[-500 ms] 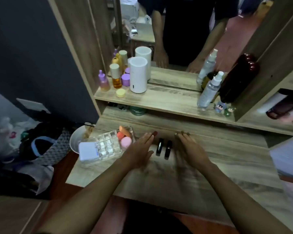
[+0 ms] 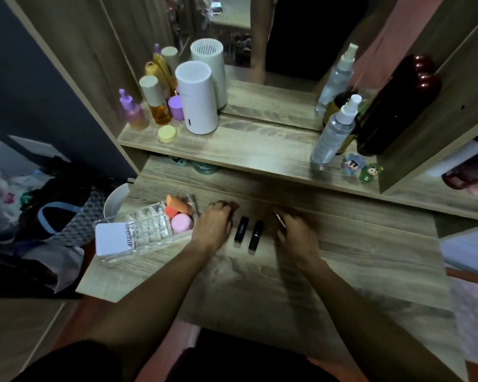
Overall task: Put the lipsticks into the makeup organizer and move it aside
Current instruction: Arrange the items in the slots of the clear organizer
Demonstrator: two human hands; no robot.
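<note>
Two lipsticks (image 2: 248, 233) lie mid-frame btwn hands. Left hand (image 2: 214, 226) curled, grip unclear. Right hand (image 2: 297, 232) pinches thin stick (image 2: 279, 218). Organizer (image 2: 146, 230) at left.

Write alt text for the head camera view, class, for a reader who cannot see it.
A person's left hand and right hand rest on a wooden dressing table, either side of two black lipsticks lying side by side. A clear makeup organizer holding sponges sits left of the left hand; bottles line the shelf behind.
</note>
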